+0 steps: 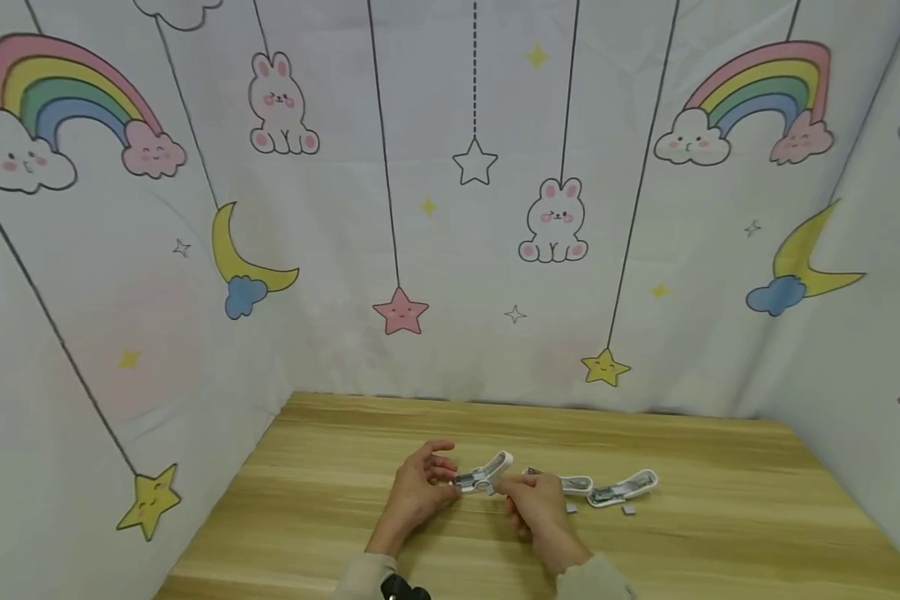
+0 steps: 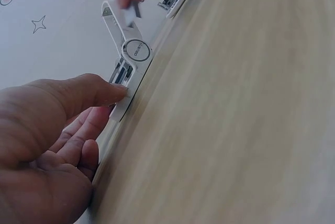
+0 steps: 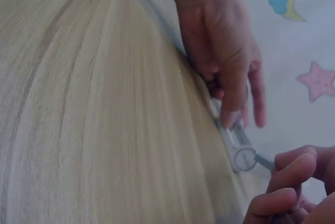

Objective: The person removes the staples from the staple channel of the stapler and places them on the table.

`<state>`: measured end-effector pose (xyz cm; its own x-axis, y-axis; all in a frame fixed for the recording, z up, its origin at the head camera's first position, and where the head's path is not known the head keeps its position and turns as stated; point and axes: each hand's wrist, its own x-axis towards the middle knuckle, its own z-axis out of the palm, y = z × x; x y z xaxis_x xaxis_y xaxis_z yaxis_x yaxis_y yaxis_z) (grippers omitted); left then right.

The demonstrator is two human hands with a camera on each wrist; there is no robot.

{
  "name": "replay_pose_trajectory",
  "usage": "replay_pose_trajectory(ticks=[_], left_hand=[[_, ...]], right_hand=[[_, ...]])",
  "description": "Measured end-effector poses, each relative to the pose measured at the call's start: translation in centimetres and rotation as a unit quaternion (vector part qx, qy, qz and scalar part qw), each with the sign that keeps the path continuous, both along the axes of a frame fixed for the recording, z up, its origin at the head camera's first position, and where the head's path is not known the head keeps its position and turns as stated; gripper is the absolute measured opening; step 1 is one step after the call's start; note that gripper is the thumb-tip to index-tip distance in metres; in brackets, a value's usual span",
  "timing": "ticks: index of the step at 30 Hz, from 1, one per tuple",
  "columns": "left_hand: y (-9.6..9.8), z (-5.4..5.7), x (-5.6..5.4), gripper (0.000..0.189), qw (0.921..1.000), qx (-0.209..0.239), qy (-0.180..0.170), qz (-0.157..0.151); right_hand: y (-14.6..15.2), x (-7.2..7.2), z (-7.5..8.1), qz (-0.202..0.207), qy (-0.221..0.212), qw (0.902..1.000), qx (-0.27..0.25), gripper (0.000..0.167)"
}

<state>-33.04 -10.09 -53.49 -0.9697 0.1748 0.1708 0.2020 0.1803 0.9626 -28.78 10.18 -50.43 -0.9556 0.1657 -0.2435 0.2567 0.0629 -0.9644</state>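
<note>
A small white stapler (image 1: pixel 502 462), spread open at its round hinge, lies on the wooden table between the hands. My left hand (image 1: pixel 417 495) holds one end of it, the thumb pressed on its side and the fingers behind, as the left wrist view shows. Between thumb and forefinger my right hand (image 1: pixel 542 507) pinches a small grey strip of staples (image 3: pixel 265 162). In the left wrist view this strip overlaps the stapler's raised arm, just above the hinge (image 2: pixel 137 50). The metal staple channel (image 2: pixel 122 72) shows inside the stapler.
Right of the held stapler lie a second opened stapler (image 1: pixel 579 484), partly hidden by the right hand, and a third (image 1: pixel 624 489). Two grey staple strips, one nearer (image 1: pixel 572 507) and one farther right (image 1: pixel 628 510), rest before them. A printed cloth wall (image 1: pixel 480 358) borders the table.
</note>
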Motion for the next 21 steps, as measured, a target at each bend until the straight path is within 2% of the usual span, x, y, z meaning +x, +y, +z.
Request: replay_pose_trajectory(ticks=[7, 15, 17, 21], left_hand=[[0.2, -0.1, 0.0, 0.074, 0.9999, 0.012, 0.0, -0.003], [0.3, 0.1, 0.0, 0.063, 0.9997, -0.02, 0.011, -0.002], [0.3, 0.2, 0.0, 0.062, 0.9997, -0.023, 0.008, -0.001], [0.2, 0.4, 0.0, 0.06, 0.9998, -0.013, 0.007, -0.009]], right_hand=[[0.0, -0.3, -1.1, 0.034, -0.019, 0.9989, 0.028, 0.02], [-1.0, -0.6, -1.6, 0.03, 0.016, 0.9909, 0.13, 0.005], [-1.0, -0.6, -1.7, 0.03, 0.026, 0.9904, 0.132, 0.009], [-0.1, -0.4, -1.3, 0.02, 0.045, 0.9936, 0.102, 0.018]])
